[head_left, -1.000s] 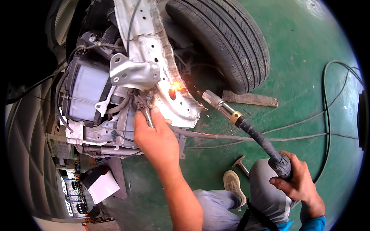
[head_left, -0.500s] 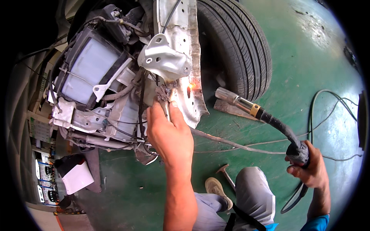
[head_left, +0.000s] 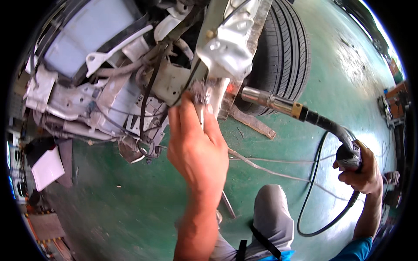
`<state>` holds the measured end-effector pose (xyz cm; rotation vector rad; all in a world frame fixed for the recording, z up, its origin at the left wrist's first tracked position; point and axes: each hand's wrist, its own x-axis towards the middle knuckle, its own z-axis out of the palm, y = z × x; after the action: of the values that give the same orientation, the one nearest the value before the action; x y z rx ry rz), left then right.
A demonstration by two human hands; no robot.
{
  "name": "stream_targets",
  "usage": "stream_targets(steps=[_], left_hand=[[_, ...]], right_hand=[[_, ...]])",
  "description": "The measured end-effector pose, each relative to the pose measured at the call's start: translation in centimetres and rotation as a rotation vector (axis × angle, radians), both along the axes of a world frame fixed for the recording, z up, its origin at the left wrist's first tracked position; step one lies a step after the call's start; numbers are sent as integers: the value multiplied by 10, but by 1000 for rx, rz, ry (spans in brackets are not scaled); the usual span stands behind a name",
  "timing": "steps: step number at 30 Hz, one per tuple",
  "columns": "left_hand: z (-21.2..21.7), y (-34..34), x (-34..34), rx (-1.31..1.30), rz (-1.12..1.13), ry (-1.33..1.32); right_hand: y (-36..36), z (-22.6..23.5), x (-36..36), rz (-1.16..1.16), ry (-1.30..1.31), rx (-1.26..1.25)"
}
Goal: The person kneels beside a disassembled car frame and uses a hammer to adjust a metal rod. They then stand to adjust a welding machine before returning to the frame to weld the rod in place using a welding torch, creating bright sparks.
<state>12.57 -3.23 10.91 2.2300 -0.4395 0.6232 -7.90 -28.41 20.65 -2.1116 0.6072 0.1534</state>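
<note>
Two hands were busy on one weld spot. My left hand (head_left: pixel 198 150) pinched pliers (head_left: pixel 201 101) shut on the lower edge of the silver bracket (head_left: pixel 226 48) at the car's stripped front, fingers curled tight around the handles. My right hand (head_left: pixel 361 167) was wrapped around the grip of the welding torch (head_left: pixel 278 104), whose metal nozzle pointed at the same edge, just beside my left fingertips. A small orange glow (head_left: pixel 231 89) showed on the metal between nozzle and pliers.

Behind the bracket stood the tyre (head_left: pixel 285 56), close to the hot spot. Loose hoses and wiring (head_left: pixel 148 87) hung to the left of my grip. The torch cable (head_left: pixel 313 182) looped over the green floor (head_left: pixel 130 204) by my knee (head_left: pixel 272 209), and a flat metal strip (head_left: pixel 252 124) lay under the nozzle.

I judged the risks plain: bare fingers that near the nozzle could burn, sparks could scorch the tyre or wiring, and the pliers slipping would let the edge spring away.
</note>
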Motion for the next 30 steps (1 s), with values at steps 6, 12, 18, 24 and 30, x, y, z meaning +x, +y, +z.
stream_targets(steps=[6, 12, 18, 24, 30], left_hand=[[-2, -15, 2, 72, 93, -111], [-5, -8, -1, 84, 162, -94], [-7, -13, -3, 67, 156, -111], [-9, -12, -1, 56, 175, -155], [-9, -10, -1, 45, 168, -168]], right_hand=[[-25, -39, 4, 17, -157, 62], [-28, -28, 24, 150, -187, 63], [-38, -19, 26, 246, -132, 38], [-36, -13, 33, 193, -108, 104], [-41, -14, 34, 188, -83, 97]])
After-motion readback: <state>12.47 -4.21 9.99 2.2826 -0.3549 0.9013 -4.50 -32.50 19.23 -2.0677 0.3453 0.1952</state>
